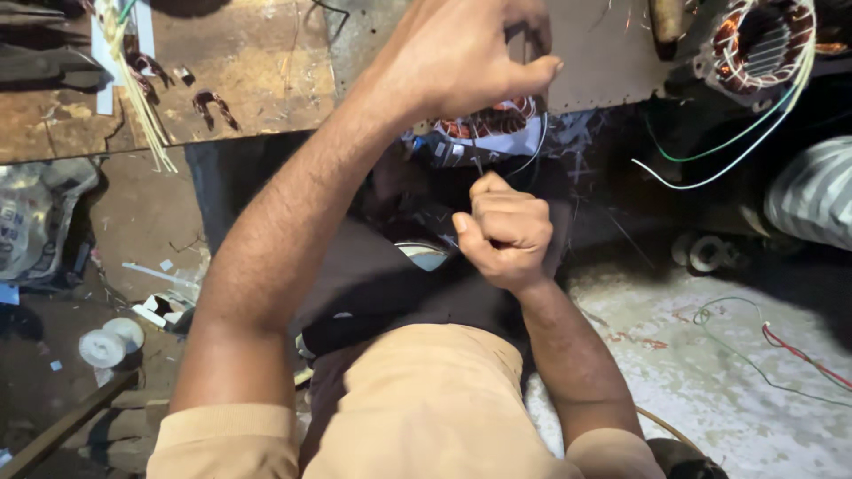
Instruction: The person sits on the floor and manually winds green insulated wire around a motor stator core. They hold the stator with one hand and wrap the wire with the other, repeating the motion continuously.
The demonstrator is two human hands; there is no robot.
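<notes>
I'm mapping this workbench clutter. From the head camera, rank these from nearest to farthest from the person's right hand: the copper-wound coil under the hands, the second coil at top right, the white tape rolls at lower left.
1. Copper-wound coil, just above the right hand.
2. Second coil, far up at the top right.
3. White tape rolls, far off at the lower left floor.

Two wound stators, two tape rolls.
</notes>
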